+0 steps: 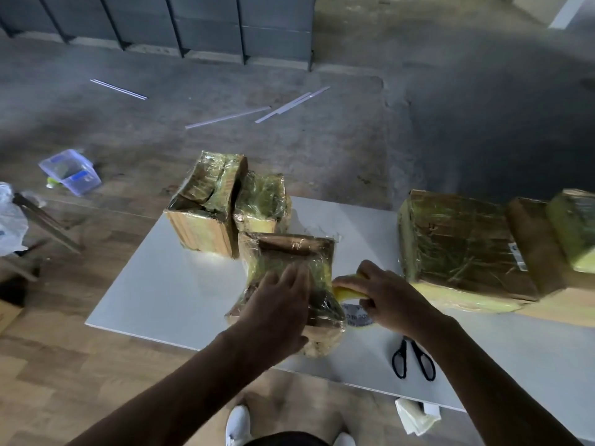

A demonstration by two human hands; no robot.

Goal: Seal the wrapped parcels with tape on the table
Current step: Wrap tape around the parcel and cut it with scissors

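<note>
1. Head view: film-wrapped parcel (289,252) sits at frame centre on the white table (154,284). The film looks slippery and the bundle light and a bit soft, so best steadied flat from the top.
2. Look: brown card, yellow-green inside, wrinkled clear film.
3. Left hand (277,304): fingers straight, pressing the parcel top.
4. Right hand (389,297): fingers curled round the tape roll (346,292), just right of the parcel.

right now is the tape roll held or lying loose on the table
Held: the right hand grips the tape roll beside the parcel.
</note>
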